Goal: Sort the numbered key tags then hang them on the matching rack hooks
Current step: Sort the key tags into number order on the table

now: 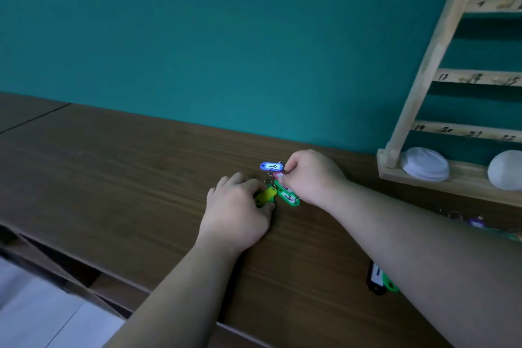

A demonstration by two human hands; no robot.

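Brown wooden desk (113, 167), two hands on plastic key tags near a pale wooden rack (440, 45).
Head view: the left hand (237, 209) curls over a yellow oval key tag (267, 195); the right hand (310, 175) pinches the ring of a blue key tag (271, 166), with green key tags (288, 197) lying on the desk between both hands.
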